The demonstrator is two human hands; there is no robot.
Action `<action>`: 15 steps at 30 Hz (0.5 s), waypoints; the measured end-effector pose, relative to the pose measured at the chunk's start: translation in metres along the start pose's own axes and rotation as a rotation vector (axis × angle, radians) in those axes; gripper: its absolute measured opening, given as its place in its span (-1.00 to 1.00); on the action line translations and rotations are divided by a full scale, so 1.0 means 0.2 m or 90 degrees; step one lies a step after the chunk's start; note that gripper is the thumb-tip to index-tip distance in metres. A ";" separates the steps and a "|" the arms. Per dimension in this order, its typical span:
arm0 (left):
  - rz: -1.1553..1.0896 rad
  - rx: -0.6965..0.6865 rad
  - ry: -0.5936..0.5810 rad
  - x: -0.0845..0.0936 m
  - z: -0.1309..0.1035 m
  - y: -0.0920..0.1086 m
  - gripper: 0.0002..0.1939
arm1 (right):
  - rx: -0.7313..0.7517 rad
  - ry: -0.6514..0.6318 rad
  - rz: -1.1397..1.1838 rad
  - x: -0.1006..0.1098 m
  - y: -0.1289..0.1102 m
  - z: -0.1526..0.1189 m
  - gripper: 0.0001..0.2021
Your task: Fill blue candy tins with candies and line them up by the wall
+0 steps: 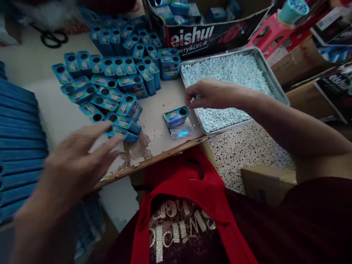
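Note:
My left hand [79, 157], slightly blurred, reaches over the near end of a group of blue candy boxes [118, 132]. Its fingers are stretched out and apart; whether the fingertips touch a box I cannot tell. My right hand [202, 93] is over the left rim of a metal tray [205, 131] filled with small pale blue candies [228, 73]. Its fingers are bent together, and anything in them is hidden. Just left of that hand, one blue candy box [177, 116] stands upright on a small digital scale [180, 132] with a lit display. The box has a round hole in its top.
Flat blue cartons [19, 146] are stacked at the left. Black scissors [52, 36] lie at the back left. Behind the tray stands a black-printed cardboard box [198, 36] holding more blue boxes. A pink stool [271, 35] carries a turquoise cup [294, 11].

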State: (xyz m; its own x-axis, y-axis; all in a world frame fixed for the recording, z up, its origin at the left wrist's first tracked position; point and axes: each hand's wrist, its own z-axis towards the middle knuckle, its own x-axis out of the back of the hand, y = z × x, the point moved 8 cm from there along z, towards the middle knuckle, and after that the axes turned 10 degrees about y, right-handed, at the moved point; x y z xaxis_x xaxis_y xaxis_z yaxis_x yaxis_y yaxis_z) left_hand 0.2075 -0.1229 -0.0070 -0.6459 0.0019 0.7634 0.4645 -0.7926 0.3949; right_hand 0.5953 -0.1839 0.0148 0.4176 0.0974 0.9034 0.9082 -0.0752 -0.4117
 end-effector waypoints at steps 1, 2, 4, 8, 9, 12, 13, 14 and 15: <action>-0.013 -0.044 -0.010 -0.08 -0.03 0.04 -0.68 | 0.028 -0.001 -0.030 -0.01 -0.06 0.00 -0.87; -0.022 -0.083 -0.018 -0.14 -0.07 0.07 -0.67 | 0.053 -0.001 -0.059 -0.02 -0.10 0.01 -0.83; -0.021 -0.129 -0.015 -0.21 -0.13 0.11 -0.66 | 0.084 -0.003 -0.115 -0.07 -0.17 0.01 -0.77; 0.007 -0.126 0.009 -0.19 -0.20 0.08 -0.68 | 0.097 -0.036 -0.202 -0.15 -0.19 0.02 -0.72; 0.015 -0.119 0.014 -0.17 -0.21 0.06 -0.67 | 0.096 -0.044 -0.219 -0.16 -0.19 0.02 -0.71; 0.034 -0.105 0.023 -0.14 -0.23 0.04 -0.64 | 0.081 -0.056 -0.232 -0.16 -0.20 0.02 -0.68; 0.035 -0.106 0.028 -0.13 -0.24 0.03 -0.64 | 0.075 -0.056 -0.227 -0.15 -0.20 0.01 -0.68; 0.033 -0.109 0.030 -0.14 -0.24 0.03 -0.65 | 0.072 -0.054 -0.219 -0.15 -0.20 0.01 -0.66; 0.031 -0.111 0.029 -0.14 -0.25 0.03 -0.65 | 0.072 -0.049 -0.210 -0.14 -0.21 0.00 -0.65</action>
State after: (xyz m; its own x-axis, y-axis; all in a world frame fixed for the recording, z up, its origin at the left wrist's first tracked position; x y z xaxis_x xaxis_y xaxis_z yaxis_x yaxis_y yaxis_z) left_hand 0.1978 -0.1577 -0.0518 -0.6540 -0.0637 0.7538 0.3865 -0.8847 0.2606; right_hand 0.5460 -0.1827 0.0056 0.0980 0.1728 0.9801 0.9901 0.0828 -0.1136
